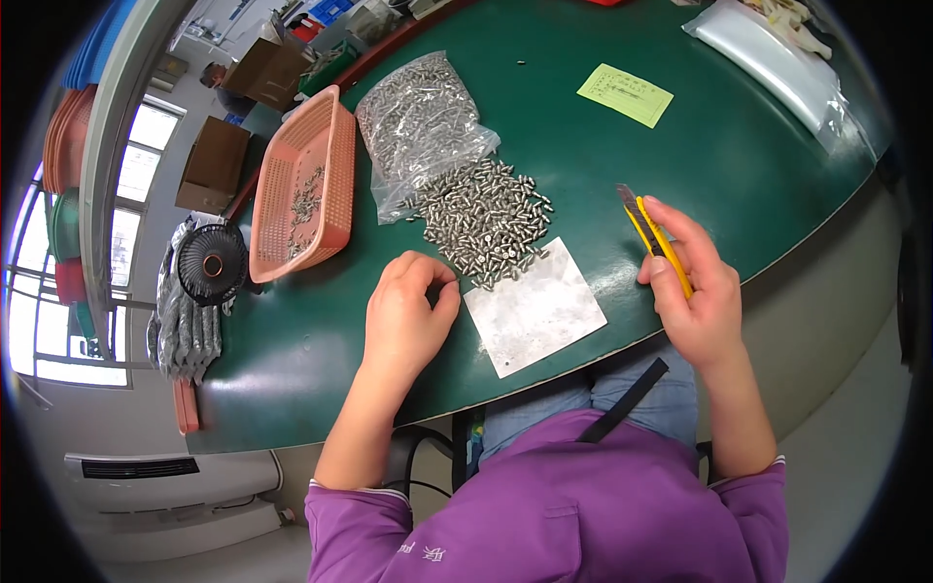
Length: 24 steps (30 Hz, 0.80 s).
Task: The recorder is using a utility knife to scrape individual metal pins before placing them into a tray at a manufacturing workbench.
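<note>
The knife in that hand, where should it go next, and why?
Probably down onto the green table: the right hand holds the yellow knife with its blade out, while the left hand is already at the loose screws.

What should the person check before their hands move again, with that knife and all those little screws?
1. Yellow utility knife gripped firmly in the right hand: ok.
2. Blade tip points away from the left hand: ok.
3. How far the blade is out: cannot tell.
4. Left hand rests on the green table beside the screw pile, apart from the knife: ok.
5. Screws contained: not ok, they spill loose from the opened clear bag onto the table.
6. Pink basket within reach of the left hand: ok, likely.
</note>
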{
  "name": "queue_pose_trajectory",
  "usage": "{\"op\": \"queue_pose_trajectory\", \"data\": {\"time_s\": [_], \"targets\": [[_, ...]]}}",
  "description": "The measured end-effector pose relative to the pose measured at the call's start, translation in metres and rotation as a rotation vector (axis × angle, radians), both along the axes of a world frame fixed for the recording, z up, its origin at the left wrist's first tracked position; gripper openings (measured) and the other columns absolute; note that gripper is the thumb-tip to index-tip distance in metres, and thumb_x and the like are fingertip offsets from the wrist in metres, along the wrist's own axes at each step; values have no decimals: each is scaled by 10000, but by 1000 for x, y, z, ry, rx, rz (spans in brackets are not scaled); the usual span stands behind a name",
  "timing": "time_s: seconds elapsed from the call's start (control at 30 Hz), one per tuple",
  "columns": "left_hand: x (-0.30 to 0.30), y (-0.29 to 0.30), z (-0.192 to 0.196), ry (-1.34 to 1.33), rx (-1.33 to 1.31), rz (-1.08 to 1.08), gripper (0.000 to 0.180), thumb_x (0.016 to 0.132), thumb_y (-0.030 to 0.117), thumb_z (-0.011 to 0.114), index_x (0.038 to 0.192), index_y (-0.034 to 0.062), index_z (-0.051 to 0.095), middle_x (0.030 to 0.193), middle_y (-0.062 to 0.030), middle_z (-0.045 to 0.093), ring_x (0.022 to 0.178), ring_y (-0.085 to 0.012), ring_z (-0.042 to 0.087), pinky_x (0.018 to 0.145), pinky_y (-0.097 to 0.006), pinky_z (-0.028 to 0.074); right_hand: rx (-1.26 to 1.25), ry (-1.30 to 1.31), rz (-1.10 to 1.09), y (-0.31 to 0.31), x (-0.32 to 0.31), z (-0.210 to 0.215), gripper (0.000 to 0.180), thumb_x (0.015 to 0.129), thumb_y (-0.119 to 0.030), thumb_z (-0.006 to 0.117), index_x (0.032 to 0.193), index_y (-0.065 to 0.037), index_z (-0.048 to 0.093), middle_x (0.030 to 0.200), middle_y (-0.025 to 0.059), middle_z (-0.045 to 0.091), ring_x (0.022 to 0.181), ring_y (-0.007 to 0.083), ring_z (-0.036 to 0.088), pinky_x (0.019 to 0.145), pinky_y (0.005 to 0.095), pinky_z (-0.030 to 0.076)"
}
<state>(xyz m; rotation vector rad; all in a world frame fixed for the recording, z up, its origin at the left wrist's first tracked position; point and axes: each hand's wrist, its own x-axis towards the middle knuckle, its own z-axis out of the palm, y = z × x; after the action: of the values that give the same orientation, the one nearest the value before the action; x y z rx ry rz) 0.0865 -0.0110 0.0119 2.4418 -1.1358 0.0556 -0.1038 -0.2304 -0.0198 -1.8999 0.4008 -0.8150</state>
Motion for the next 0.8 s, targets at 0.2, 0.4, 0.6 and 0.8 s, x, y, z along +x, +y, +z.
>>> {"op": "queue_pose_trajectory", "data": {"time_s": [0.2,0.4,0.6,0.8], "targets": [[-3,7,4,82,-68,56,123,784,23,680,854,16,579,841,-91,637,766,-237,635,698,-334,514,-11,-9,2,0,1,1,434,868,4,569,1297,-57,571,1126,115,693,744,187,693,691,284,535],[-29,18,9,570,-445,103,145,862,-22,631,1002,12,611,885,-24,633,782,-81,593,730,-230,499,4,-4,10,-1,-2,3,432,872,8,562,1300,-52,567,1109,114,697,751,176,696,693,278,537],[-62,20,-4,700,-546,12,96,860,-44,671,939,-14,623,976,-73,672,867,-107,643,775,-231,524,84,-12,134,22,-16,17,450,856,24,569,1302,-32,562,1141,149,686,815,212,714,728,294,552],[-69,13,-18,169,-318,-172,190,720,-25,748,855,39,630,1023,-95,630,1039,-292,590,899,-387,461,-220,153,307,65,-30,14,450,839,-59,603,1287,-79,564,898,96,696,680,255,677,588,370,549]]}}
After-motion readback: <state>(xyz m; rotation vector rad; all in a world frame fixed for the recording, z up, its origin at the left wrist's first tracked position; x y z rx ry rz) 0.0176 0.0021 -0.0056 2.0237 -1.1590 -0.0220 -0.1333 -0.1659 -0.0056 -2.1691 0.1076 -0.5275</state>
